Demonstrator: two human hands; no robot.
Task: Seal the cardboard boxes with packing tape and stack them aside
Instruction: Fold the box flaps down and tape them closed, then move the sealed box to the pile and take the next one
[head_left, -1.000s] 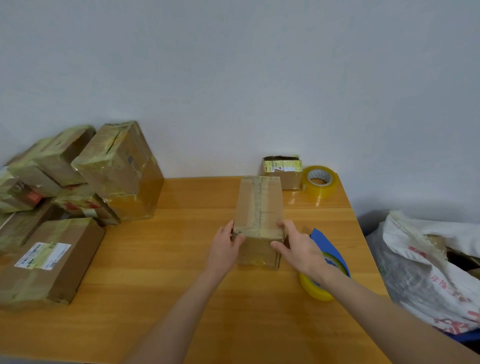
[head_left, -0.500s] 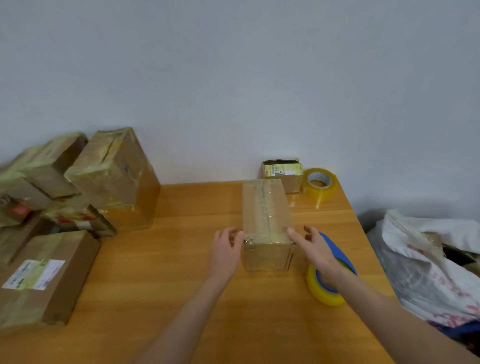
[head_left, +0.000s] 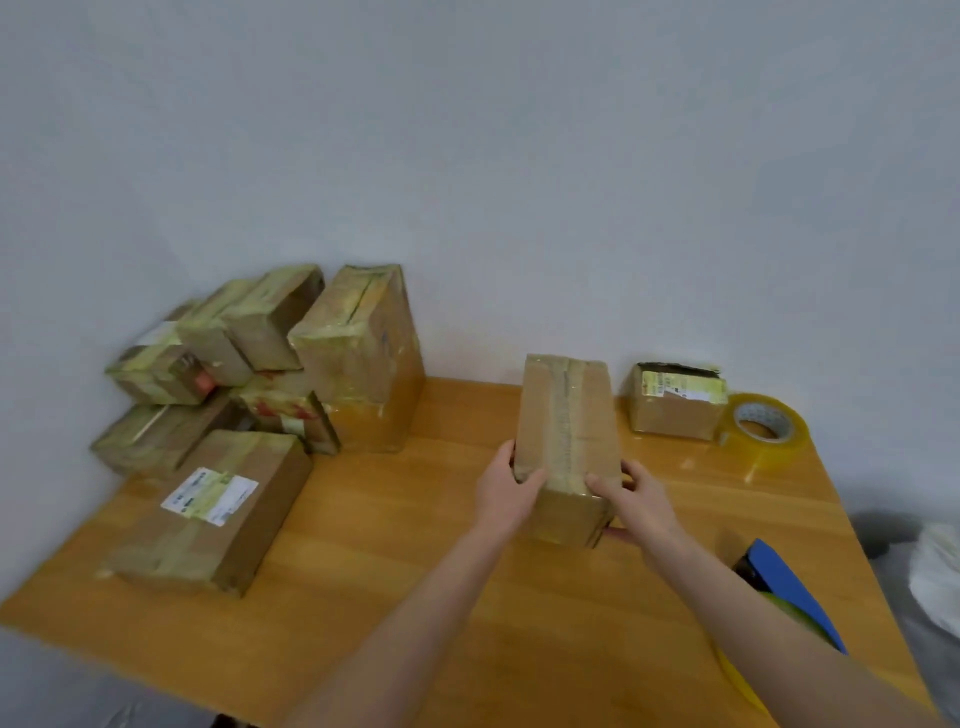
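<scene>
The left hand (head_left: 506, 488) grips the taped box (head_left: 569, 426) at its near left edge, the right hand (head_left: 638, 503) its near right corner. The box is central on the surface (head_left: 405, 561), between the sealed pile (head_left: 270, 384) and a tape roll (head_left: 770, 435)

Wooden table (head_left: 415, 597): pile of taped boxes (head_left: 358, 364) stacked at far left, flat labelled box (head_left: 208, 514) just near of it. Centre: long taped carton (head_left: 569, 431), can't tell if resting or lifted. Far right: small labelled box (head_left: 675, 410) beside a clear tape roll (head_left: 769, 436); blue tape dispenser (head_left: 789, 587) near right.
</scene>
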